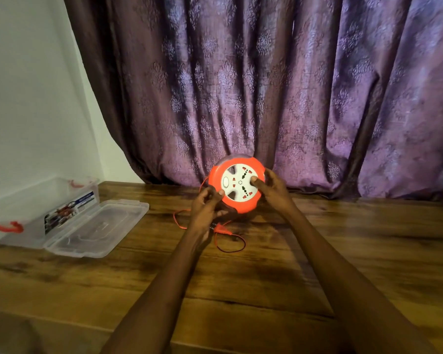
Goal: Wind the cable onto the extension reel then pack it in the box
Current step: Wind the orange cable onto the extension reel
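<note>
You hold the extension reel (237,184) up off the wooden worktop (317,251), tilted so its white socket face points back at you, in front of the purple curtain (266,85). Your right hand (273,190) grips the reel's right edge, thumb pressed on the white face and the other fingers wrapped round behind the orange rim. Your left hand (207,203) is curled at the reel's lower left edge, its thumb tip touching the orange rim; the fingers are bent inward, and whether they also pinch the cable there cannot be told.

The thin orange cable (230,247) is only partly wound: it trails from the left side of the reel, loops down on the worktop beneath your left wrist, and curls round in a loose loop nearer to you. Its orange plug (221,230) lies on the worktop just beside your left wrist.

Well to the left, against the white wall (23,98), stands the clear plastic box (36,213) with red handles. Its clear lid (97,227) lies flat on the worktop, touching the box's front side.
</note>
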A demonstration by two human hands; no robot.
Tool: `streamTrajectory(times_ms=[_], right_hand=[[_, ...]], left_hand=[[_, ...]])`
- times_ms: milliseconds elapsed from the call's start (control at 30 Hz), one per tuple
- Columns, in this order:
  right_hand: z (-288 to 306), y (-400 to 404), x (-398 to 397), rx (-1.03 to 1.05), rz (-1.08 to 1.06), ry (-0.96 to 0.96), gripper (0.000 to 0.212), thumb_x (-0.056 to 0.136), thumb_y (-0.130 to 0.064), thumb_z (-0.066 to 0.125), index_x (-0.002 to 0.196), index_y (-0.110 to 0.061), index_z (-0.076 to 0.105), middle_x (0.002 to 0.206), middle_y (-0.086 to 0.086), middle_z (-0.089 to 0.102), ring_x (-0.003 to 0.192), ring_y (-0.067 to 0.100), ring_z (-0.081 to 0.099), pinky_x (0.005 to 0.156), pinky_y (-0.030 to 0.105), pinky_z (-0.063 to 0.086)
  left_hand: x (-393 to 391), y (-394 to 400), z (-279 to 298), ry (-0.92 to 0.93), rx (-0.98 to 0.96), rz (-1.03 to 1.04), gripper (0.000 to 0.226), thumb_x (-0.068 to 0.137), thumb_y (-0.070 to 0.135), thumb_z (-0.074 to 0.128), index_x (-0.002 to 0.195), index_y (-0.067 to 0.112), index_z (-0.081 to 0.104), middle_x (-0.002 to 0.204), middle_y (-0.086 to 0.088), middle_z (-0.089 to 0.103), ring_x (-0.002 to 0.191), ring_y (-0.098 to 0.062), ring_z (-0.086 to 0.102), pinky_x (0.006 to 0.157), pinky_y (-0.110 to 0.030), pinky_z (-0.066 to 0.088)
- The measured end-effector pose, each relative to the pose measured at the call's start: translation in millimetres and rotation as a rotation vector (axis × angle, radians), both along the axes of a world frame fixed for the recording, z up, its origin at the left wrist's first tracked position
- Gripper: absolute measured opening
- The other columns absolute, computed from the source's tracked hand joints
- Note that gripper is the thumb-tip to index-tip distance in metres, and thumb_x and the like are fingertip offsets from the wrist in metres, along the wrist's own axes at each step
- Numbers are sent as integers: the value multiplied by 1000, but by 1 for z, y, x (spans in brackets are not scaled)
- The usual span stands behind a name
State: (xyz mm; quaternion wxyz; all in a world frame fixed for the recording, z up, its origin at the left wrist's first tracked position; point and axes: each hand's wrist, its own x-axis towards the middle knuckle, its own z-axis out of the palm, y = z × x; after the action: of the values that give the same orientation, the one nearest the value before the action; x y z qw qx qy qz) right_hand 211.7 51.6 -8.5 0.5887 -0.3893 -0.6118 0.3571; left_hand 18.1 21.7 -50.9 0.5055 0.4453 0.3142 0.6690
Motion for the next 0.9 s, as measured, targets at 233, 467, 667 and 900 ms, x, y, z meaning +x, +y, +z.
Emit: streamTrajectory(times_ms=[233,467,667,900], right_hand=[[-1,-11,-3,674,-479,-1108,49,90,-50,60,136,-35,56,119,4,56,105,29,57,82,44,49],[3,-19,-23,521,-627,-1248,64,88,-59,54,147,-39,41,112,13,68,103,35,63,86,46,45],[11,-28,-44,45,-595,-815,62,77,-65,65,130,-37,49,107,14,73,101,38,68,84,43,50],[21,-29,-56,-579,-39,405,52,90,-56,62,98,-5,66,59,4,72,31,8,52,35,13,33]], left_hand=[[7,-4,0,-20,-31,109,14,88,21,72,85,35,74,92,19,73,85,1,70,69,-28,61],[20,-6,-2,-66,-20,95,18,86,12,72,79,25,62,74,9,62,69,-7,56,66,-26,48],[22,-5,-6,-65,45,97,19,88,8,70,82,23,61,70,5,59,59,-6,50,56,-22,42],[28,-5,-5,-119,55,67,21,85,8,72,105,10,70,81,7,69,66,-4,61,58,-18,53]])
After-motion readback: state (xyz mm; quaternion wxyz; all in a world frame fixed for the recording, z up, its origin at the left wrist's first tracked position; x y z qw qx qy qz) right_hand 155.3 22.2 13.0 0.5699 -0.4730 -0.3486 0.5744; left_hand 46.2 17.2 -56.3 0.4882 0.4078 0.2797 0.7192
